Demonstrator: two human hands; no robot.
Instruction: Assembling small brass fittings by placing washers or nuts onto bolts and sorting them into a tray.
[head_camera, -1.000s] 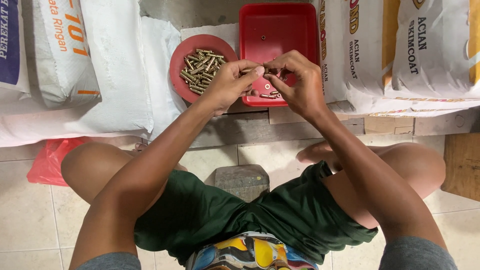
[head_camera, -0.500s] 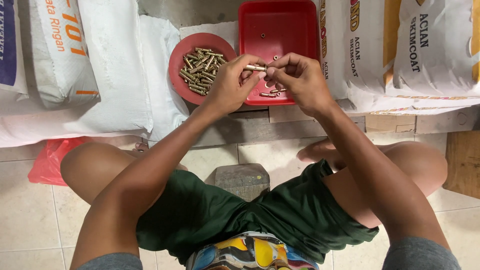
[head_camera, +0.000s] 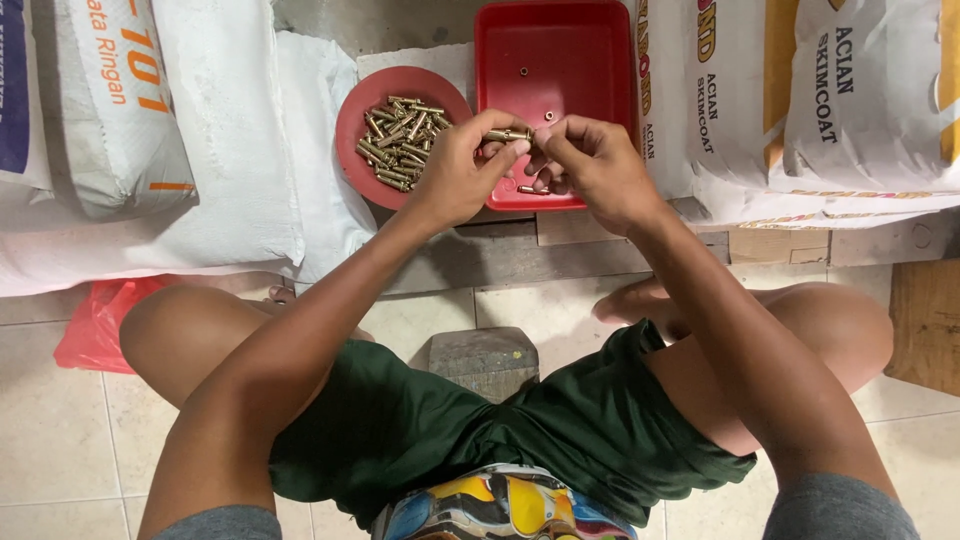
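red dishes (head_camera: 400, 95) on white sacks (head_camera: 230, 150)

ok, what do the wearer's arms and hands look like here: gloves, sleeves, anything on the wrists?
Both bare: left hand and right hand wear no gloves, and no rings, watch or bands show. Forearms are uncovered; grey short sleeves show at the frame's bottom corners. No markings visible.

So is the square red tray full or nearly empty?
Nearly empty. The square red tray shows mostly bare bottom, with only a few small metal pieces scattered in it, while the round red dish beside it holds a heap.
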